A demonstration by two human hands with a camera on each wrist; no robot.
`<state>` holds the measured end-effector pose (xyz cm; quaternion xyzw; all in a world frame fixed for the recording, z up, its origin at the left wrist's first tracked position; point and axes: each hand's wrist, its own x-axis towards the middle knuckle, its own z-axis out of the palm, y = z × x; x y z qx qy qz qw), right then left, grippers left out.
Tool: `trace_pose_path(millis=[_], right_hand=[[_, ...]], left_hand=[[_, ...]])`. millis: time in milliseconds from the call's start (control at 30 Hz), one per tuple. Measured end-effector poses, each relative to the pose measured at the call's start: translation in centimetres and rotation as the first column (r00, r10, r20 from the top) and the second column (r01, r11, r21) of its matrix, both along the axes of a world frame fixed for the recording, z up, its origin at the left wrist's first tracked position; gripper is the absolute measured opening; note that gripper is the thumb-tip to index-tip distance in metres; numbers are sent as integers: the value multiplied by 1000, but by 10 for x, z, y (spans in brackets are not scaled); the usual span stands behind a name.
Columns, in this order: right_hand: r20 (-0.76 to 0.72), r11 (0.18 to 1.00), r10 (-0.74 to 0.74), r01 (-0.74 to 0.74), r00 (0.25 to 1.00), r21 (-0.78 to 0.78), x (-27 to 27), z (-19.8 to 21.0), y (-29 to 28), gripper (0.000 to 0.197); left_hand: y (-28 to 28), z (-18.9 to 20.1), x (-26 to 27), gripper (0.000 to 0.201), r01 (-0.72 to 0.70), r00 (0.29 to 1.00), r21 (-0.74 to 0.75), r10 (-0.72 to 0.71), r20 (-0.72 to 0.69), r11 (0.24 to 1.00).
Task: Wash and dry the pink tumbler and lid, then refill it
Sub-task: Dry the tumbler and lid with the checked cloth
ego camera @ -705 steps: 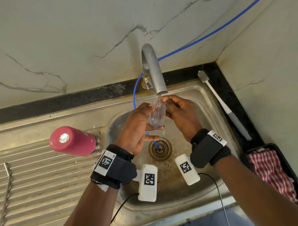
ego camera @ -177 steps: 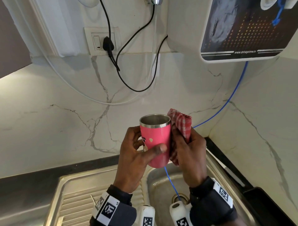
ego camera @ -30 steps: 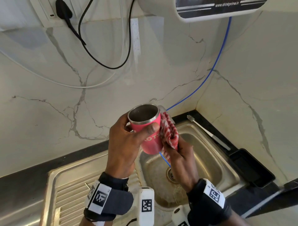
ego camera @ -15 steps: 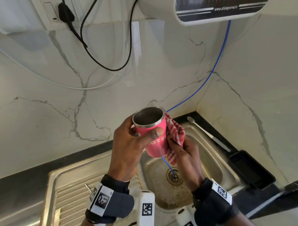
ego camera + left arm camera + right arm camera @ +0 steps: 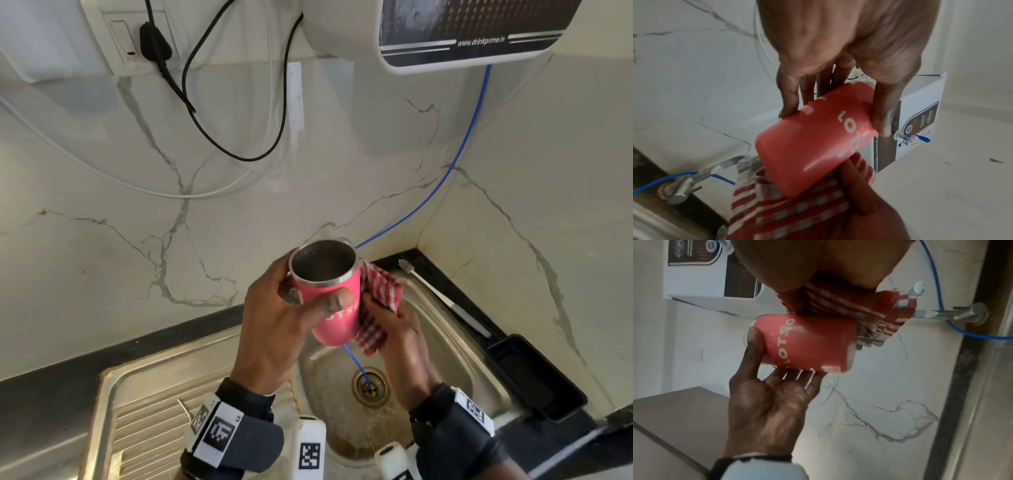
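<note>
The pink tumbler (image 5: 337, 313) with a steel rim and white lettering is held above the sink, its mouth up and tilted toward me, with nothing visible inside. My left hand (image 5: 284, 315) grips it near the rim, thumb across the front. My right hand (image 5: 394, 329) holds a red checked cloth (image 5: 380, 301) against the tumbler's right side and base. The left wrist view shows the tumbler (image 5: 813, 138) over the cloth (image 5: 789, 209). In the right wrist view the cloth (image 5: 865, 313) presses on the tumbler (image 5: 807, 344). The lid is not in view.
Below lies the steel sink (image 5: 455, 359) with its drain (image 5: 370, 386) and a ribbed draining board (image 5: 144, 431) at left. A blue hose (image 5: 455, 164) runs from the wall-mounted water purifier (image 5: 445, 31) into the drain. A brush (image 5: 442, 301) and black tray (image 5: 534, 377) sit at right.
The view has tilted up slightly. The tumbler has turned a little in my left hand while the cloth slid along its right side, now reaching lower toward the base.
</note>
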<state>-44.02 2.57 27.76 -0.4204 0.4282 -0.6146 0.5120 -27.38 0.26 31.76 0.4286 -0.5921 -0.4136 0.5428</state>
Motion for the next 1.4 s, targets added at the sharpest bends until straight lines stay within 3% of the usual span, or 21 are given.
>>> trace_pose_path(millis=[167,300,400,500,633,800,933,1133,1267,1400], right_hand=[[-122,996,-50,41,991,-77,5,-1,17,25],[0,989,-62,61,998,-136,1,19,5,26],[36,991,-47,51,998,-126,1,21,-2,25],[-58,996,-27,22,998,-82,3,2,7,17],[-198,992,-47,21,979,-128,12,-1,20,26],[-158,973,-38,0,987,-230,12,17,10,16],[-95,987,48,-62,994,-145,3,18,2,21],[-164,987,38,-62,986,-145,3,12,5,17],[-194,988,-19,-12,981,-152,6,11,8,18],[-216,984,-59,20,975,-177,9,11,9,33]], left_hand=[[-4,-7,-5,63,-56,998,24,56,9,998],[-1,-13,-7,66,17,998,79,-21,60,997],[1,-9,-7,68,3,997,24,-5,73,1000],[-3,-7,-6,67,-81,997,-16,81,15,997],[-3,-12,-5,72,-87,996,21,87,-34,996],[8,-19,-9,68,-69,998,27,69,2,997],[5,-16,1,72,-29,997,15,28,65,999],[0,-12,7,80,43,998,29,-42,-42,999],[-1,-15,0,100,32,981,82,-15,-196,996],[2,-18,-12,91,13,968,93,11,-249,996]])
